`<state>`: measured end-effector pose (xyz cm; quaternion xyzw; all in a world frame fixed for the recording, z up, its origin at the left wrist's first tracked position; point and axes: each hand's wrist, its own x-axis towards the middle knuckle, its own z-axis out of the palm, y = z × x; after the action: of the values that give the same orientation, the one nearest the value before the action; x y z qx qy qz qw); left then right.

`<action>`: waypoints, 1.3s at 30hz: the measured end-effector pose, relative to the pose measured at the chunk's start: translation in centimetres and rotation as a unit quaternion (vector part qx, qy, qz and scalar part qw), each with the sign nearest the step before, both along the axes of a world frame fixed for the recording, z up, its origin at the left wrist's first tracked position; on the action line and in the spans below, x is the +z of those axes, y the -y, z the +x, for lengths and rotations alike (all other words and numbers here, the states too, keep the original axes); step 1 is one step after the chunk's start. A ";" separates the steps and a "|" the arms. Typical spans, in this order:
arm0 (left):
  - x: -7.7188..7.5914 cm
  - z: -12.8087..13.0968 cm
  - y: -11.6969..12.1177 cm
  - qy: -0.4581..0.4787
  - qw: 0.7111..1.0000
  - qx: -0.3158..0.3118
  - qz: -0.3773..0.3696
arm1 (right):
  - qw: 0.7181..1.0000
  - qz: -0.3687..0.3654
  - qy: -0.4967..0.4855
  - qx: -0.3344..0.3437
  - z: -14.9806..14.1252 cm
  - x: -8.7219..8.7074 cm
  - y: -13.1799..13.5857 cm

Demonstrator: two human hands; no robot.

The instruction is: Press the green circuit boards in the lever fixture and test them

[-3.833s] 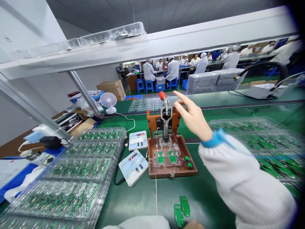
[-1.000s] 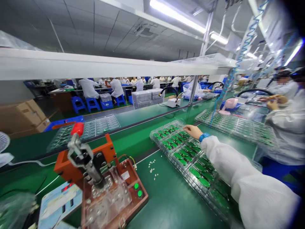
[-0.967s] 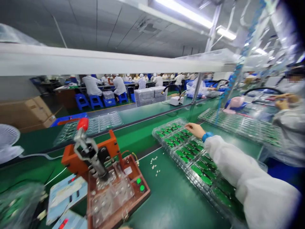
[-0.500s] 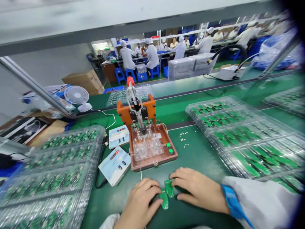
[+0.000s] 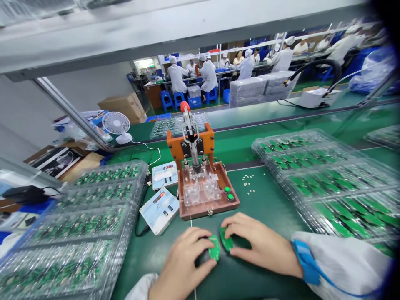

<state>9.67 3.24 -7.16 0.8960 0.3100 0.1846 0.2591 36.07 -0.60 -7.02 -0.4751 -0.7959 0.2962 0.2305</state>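
Observation:
In front of the press fixture, my left hand [image 5: 184,259] has its thumb and fingers closed about the edges of a small green circuit board [image 5: 214,249]. A second green circuit board [image 5: 225,240] is pinched between the thumb and fingers of my right hand [image 5: 254,241], tilted a little. A narrow gap separates the two boards, just above the green mat. Beyond them stands the test fixture [image 5: 210,211], a brown box with a clear acrylic nest, an orange frame and a red-knobbed toggle lever [image 5: 185,106].
Two counter boxes with red digits [image 5: 159,210] [image 5: 165,175] sit left of the fixture. Clear trays of boards flank the mat, a left tray [image 5: 129,208] and a right tray [image 5: 283,189]. Tiny pale pieces [image 5: 248,183] lie scattered. A white fan [image 5: 116,123] stands behind.
Both boards have come apart slightly and lifted, now gripped at their edges. The right board has tilted. The whole view has shifted, so the fixture appears farther right.

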 end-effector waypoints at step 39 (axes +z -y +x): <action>-3.5 5.0 -3.6 0.012 0.964 -0.127 0.231 | 0.948 0.135 -0.271 -0.095 -2.4 19.8 -23.3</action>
<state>14.66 6.82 -10.70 0.9613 0.1391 0.2273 0.0699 33.68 22.67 12.78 -0.4147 -0.6872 0.2800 0.5267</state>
